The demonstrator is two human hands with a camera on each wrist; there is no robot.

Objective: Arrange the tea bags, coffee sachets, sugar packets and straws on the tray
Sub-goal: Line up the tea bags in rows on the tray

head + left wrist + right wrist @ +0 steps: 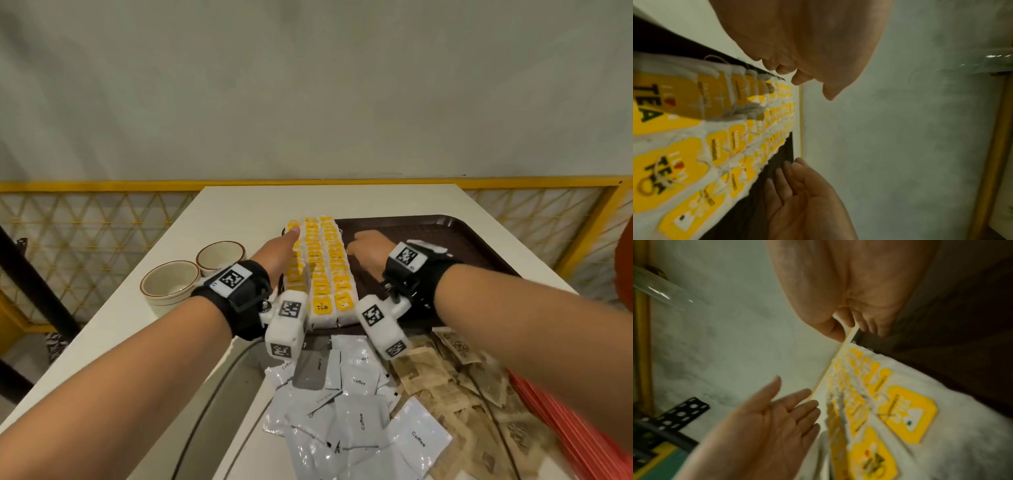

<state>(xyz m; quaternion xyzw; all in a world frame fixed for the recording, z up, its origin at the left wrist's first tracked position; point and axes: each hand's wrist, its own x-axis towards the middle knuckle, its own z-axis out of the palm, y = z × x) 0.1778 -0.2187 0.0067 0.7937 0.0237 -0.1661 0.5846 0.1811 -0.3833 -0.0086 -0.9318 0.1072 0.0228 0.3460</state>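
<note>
A: Where are the tea bags?

B: In three overlapping rows along the left end of the brown tray, yellow tags up, running from its near edge to its far edge. The tray sits on the white table.

A: And the hands?

B: One on each side of the rows. The left hand lies along the left row with its fingers straight and close together — flat against the outer edge of the bags. The right wrist view shows that palm open, thumb apart from the rest.

A: The right one?

B: The right hand rests on the tray just beside the right row. Its fingers are straight and side by side, tips down on the dark tray surface next to the bags. Neither hand pinches anything.

A: What about the other things?

B: The coffee sachets — white, printed "Coffee" — lie in a loose heap on the table nearer the person, off the tray. The brown sugar packets are piled just right of them, also off the tray. Red straws show at the right edge, partly under the right forearm.

A: Anything else on the table?

B: Two cream bowls left of the tray, touching each other.
</note>
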